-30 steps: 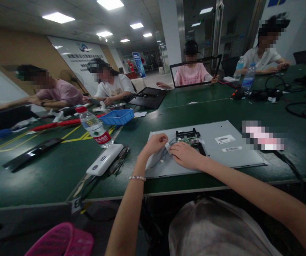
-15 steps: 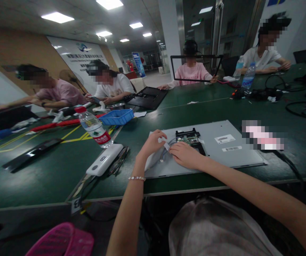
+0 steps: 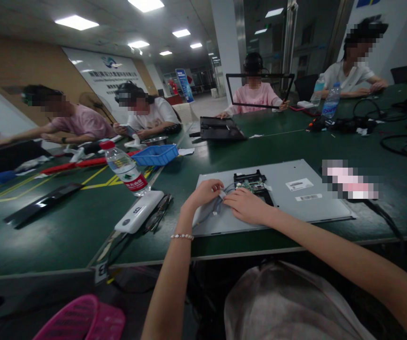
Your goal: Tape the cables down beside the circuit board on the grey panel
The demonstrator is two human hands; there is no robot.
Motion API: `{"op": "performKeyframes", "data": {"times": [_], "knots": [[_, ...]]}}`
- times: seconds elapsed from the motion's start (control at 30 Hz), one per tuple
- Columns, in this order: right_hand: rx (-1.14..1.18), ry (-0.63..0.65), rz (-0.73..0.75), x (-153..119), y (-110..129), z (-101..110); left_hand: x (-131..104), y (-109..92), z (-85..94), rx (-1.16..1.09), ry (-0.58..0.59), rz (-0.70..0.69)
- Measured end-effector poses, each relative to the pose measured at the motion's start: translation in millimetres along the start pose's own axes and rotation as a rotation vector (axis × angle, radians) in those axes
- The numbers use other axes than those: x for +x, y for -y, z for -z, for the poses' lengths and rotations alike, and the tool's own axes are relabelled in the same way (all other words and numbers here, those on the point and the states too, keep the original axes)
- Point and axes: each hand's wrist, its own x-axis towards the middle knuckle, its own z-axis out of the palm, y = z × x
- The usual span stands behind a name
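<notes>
Across the bench [image 3: 281,141], a black panel [image 3: 221,132] that lay flat half a second ago now stands tilted, shifted closer to the co-worker in pink [image 3: 256,97], whose hand [image 3: 223,114] is at its far edge. Nearer, the person's left hand [image 3: 207,192] has dipped, its fingers curling lower beside the white tape [image 3: 222,194] on the grey cable [image 3: 218,206]; the right hand [image 3: 245,206] keeps nearly the same place, fingers resting at the tape's other side. Cable and tape lie over the left part of the silver display panel [image 3: 313,174], just beside the green circuit board [image 3: 251,185]. Fingertips of both hands overlap the tape or hide behind knuckles, so whether either grip pinches it cannot be told. The right hand also covers part of the black bracket [image 3: 267,200] around the board. Pixelation masks an object [image 3: 348,182] right of the display panel, and the pink basket [image 3: 109,318] is cut off below.
</notes>
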Motion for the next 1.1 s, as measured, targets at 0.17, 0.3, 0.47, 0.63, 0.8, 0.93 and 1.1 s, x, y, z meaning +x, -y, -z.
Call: {"op": "performKeyframes", "data": {"times": [0.17,0.3,0.47,0.63,0.8,0.93,1.1], "knots": [[-0.026,-0.015,-0.039,0,0,-2,0,1,-0.8,0.0,0.002,-0.013],[-0.035,-0.025,-0.04,0,0,-2,0,1,-0.2,0.021,0.011,-0.002],[-0.019,-0.012,-0.017,0,0,0,1,-5,-2.4,0.044,-0.009,-0.012],[-0.029,-0.014,-0.014,0,0,-1,4,-11,-8.1,0.051,-0.047,0.045],[-0.03,-0.002,-0.016,0,0,-1,6,-11,-8.2,0.067,-0.055,0.026],[-0.032,-0.004,-0.016,0,1,-1,5,-11,-7.1,0.075,-0.049,0.017],[-0.029,-0.014,-0.022,1,0,-3,5,-14,-6.8,0.073,-0.043,-0.002]]}}
